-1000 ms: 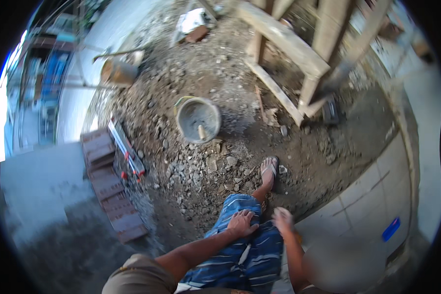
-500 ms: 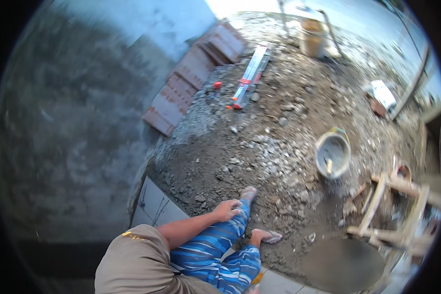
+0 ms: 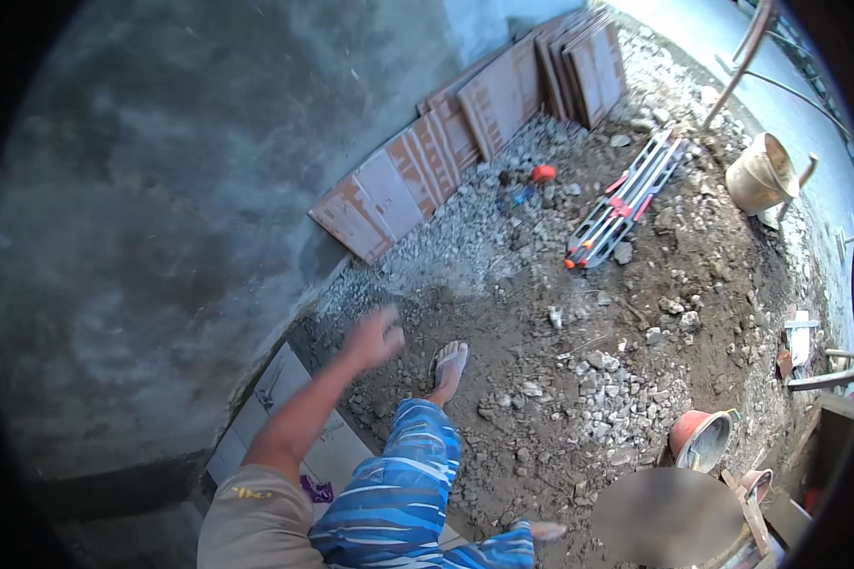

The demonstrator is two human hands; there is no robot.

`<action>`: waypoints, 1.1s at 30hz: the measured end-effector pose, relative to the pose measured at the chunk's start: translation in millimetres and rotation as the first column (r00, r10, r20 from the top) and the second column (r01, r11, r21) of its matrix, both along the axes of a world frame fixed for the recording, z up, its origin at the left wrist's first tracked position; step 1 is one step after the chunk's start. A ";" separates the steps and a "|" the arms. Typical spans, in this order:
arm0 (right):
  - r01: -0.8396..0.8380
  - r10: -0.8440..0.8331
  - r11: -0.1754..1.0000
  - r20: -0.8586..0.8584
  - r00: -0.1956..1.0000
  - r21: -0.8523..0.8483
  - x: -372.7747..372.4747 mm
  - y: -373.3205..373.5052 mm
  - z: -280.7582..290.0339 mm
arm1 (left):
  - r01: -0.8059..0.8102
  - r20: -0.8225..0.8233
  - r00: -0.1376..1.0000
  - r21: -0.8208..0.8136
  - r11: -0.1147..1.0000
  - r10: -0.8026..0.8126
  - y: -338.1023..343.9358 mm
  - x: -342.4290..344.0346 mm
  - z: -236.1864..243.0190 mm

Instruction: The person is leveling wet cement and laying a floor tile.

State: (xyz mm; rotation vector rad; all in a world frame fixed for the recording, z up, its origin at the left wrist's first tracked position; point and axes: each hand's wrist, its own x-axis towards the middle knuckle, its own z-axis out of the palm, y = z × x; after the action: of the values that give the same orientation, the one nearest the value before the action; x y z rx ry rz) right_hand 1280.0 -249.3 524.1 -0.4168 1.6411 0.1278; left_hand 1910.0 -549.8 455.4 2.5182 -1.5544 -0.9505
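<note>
My left hand (image 3: 375,337) hangs in the air, bare, above the dirt beside the wall. Its fingers are a little smeared but look loosely apart, and I see nothing in them. My left foot (image 3: 451,365) wears a flip-flop and stands on the soil just right of that hand. My right hand is out of sight. Nearest beyond the hand are reddish-brown tiles (image 3: 394,190), several of them leaning in a row against the grey wall (image 3: 180,190).
A manual tile cutter (image 3: 621,209) lies on rubble, with a red object (image 3: 543,174) to its left. A beige bucket (image 3: 764,175) stands far right; a reddish basin (image 3: 697,436) sits nearer. Pale floor tiles (image 3: 294,379) edge the wall. A blurred patch hides ground at lower right.
My left hand has come off my knee and moved left toward the wall. The view has turned right-to-left, so tiles, cutter and bucket now appear further right; my legs have shifted in stride.
</note>
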 end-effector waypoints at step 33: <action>0.702 -0.675 0.682 0.192 0.712 -0.205 200.1 -87.1 24.3 | 0.605 0.523 0.535 0.311 0.733 -0.664 -108.0 18.4 187.2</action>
State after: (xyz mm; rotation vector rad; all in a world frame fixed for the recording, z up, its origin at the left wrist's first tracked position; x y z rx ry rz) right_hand 1480.0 -336.5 548.4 0.0306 1.6154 -0.6896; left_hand 1928.5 -657.8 642.6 2.4425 -2.8218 -0.1524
